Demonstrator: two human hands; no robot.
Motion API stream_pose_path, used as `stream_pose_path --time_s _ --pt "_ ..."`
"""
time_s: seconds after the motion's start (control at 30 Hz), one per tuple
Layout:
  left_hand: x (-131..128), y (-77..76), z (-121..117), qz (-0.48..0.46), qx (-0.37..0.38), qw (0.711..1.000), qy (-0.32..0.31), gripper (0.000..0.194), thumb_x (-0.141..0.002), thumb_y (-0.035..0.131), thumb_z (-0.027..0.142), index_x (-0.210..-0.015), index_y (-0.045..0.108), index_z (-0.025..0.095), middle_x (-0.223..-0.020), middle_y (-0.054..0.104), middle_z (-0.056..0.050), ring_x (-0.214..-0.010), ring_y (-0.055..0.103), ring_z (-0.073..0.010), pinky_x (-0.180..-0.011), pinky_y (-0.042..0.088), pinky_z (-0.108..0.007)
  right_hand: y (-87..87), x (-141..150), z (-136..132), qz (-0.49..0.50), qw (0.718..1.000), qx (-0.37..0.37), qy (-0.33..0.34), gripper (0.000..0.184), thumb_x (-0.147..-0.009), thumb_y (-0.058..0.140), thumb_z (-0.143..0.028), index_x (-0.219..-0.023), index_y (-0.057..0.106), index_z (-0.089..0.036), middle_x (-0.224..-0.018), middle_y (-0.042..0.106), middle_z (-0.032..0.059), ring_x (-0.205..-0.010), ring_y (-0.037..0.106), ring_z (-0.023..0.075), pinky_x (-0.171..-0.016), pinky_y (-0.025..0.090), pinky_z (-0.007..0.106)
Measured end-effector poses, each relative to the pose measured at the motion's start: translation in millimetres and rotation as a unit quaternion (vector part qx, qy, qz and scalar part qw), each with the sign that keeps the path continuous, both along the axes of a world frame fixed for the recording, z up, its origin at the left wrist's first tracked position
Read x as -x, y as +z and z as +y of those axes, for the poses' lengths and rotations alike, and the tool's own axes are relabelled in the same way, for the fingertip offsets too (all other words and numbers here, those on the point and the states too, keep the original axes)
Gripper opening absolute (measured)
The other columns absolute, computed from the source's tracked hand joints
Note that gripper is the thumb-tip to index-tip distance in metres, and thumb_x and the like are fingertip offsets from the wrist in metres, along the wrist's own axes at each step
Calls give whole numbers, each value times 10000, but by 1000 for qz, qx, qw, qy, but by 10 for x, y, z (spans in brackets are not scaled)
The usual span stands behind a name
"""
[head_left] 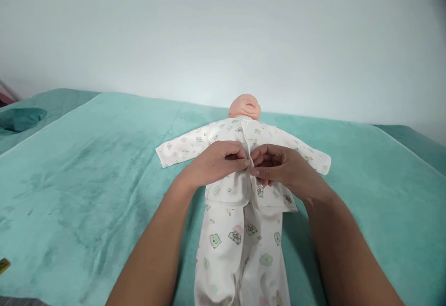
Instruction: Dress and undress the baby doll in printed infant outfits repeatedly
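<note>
Doll [245, 107] of smooth pale-pink plastic: face up on a teal plush cover [87, 180], head nearest the white wall [156, 41], dressed in a long-sleeved white jacket [228, 192] and white trousers [221, 255], both cloth, bear-printed. My left hand [221, 162] pinches the jacket's front edge, thumb against forefinger; my right hand [280, 164] is curled at the facing edge, cloth caught or not, I cannot tell. Judgement: gripping close to the edges, keeping both level and pulling lightly should stop the fabric bunching. Containers: none seen; the clothes alone enclose anything, covering the doll below its neck.
</note>
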State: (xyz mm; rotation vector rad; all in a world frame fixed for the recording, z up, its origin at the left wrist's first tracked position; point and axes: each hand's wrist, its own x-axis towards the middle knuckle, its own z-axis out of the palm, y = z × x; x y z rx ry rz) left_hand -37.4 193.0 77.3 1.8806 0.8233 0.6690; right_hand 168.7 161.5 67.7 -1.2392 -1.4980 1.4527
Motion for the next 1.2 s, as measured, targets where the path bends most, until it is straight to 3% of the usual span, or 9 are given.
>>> stream_pose_path --time_s 0.33,0.5,0.77,1.0,1.13,1.2 --pt "-29 -5 -22 57 -26 997 37 268 -838 596 371 -658 532 184 -712 509 29 -654 451 -109 -551 316 -255 14 88 -48 -116 992 -39 -27 245 -775 745 -385 -907 615 -226 -759 652 -6 -614 624 137 -561 477 266" --pt "-46 -29 -29 49 -38 997 54 144 -792 563 247 -669 517 187 -701 494 39 -643 437 -102 -549 328 -253 0 83 -36 -90 995 -37 -16 259 -770 750 -350 -949 612 -223 -798 648 0 -615 609 130 -559 483 271" --pt "-49 -9 -42 17 -26 998 63 83 -740 533 182 -669 491 188 -711 458 41 -632 409 -93 -528 314 -244 -13 58 -15 -48 998 -47 -4 258 -784 763 -355 -951 615 -226 -747 584 -36 -591 561 98 -526 451 234" --pt "-14 -33 -2 -3 -14 999 48 34 -785 540 168 -775 561 193 -739 494 35 -652 447 -96 -545 356 -227 -8 88 -26 8 999 -39 -21 179 -897 638 -376 -972 605 -217 -755 636 -13 -553 575 89 -493 412 219" --pt "-36 -133 58 -55 -100 988 101 378 -780 490 62 -1070 660 233 -937 541 2 -735 507 -98 -640 434 -234 -26 107 -14 43 997 -43 -52 165 -877 658 -369 -925 606 -219 -698 618 -24 -504 558 90 -442 368 214" --pt "-53 -188 85 -58 -154 980 114 444 -791 448 28 -1088 697 244 -970 528 -14 -795 529 -109 -695 453 -249 -40 128 -10 56 994 -56 -75 163 -862 669 -369 -890 598 -225 -666 594 -33 -475 533 92 -414 339 221"
